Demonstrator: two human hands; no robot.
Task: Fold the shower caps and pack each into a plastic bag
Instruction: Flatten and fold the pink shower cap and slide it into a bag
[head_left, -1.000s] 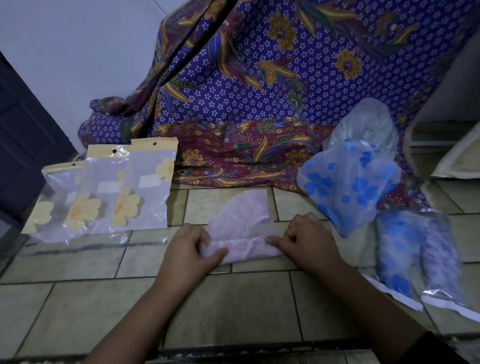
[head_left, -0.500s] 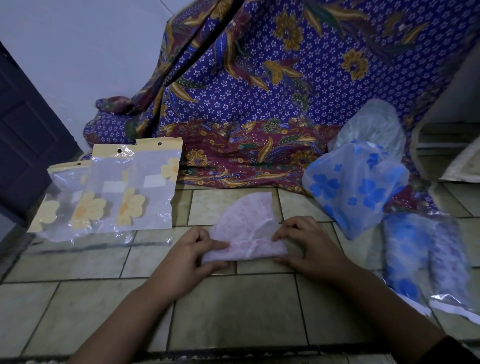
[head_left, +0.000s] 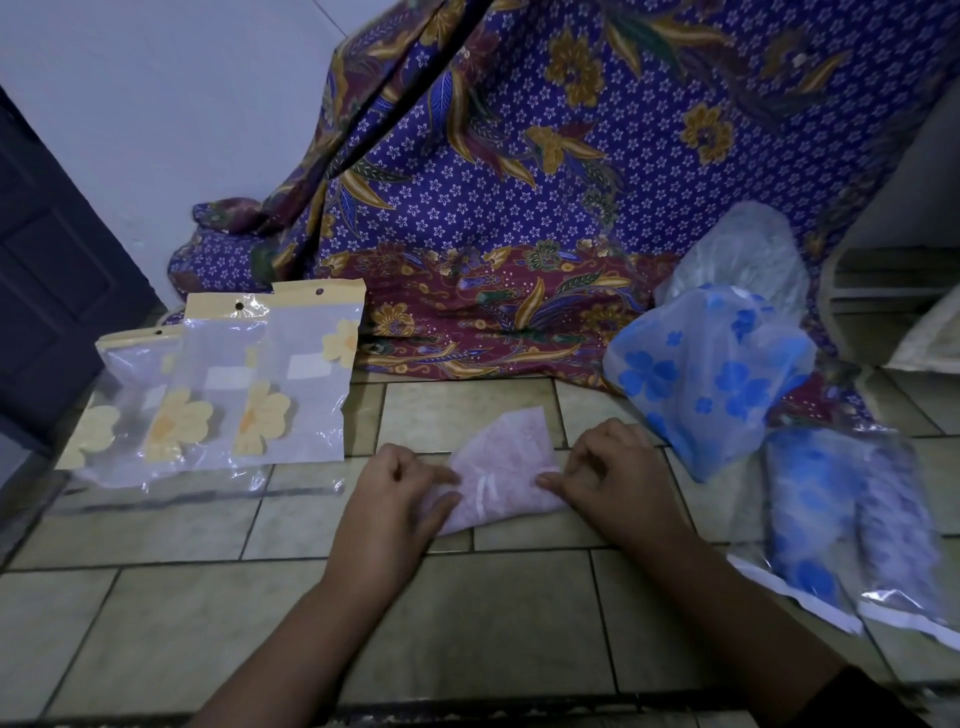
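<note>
Left hand (head_left: 389, 501) pinches pink shower cap (head_left: 501, 465) at 9 o'clock edge; right hand (head_left: 615, 480) pinches 3 o'clock edge. Flower-print plastic bags (head_left: 296, 415) at 10 o'clock, white labels (head_left: 304, 368) too blurred to read.

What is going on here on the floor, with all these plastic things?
A person is folding a pink shower cap on the tiled floor. The left hand pinches its left end and the right hand pinches its right edge. It is not yet in a bag. To the left lie clear bags with yellow flowers, which appear empty. To the right are a blue-flowered cap, unfolded, and two packed bags.
</note>
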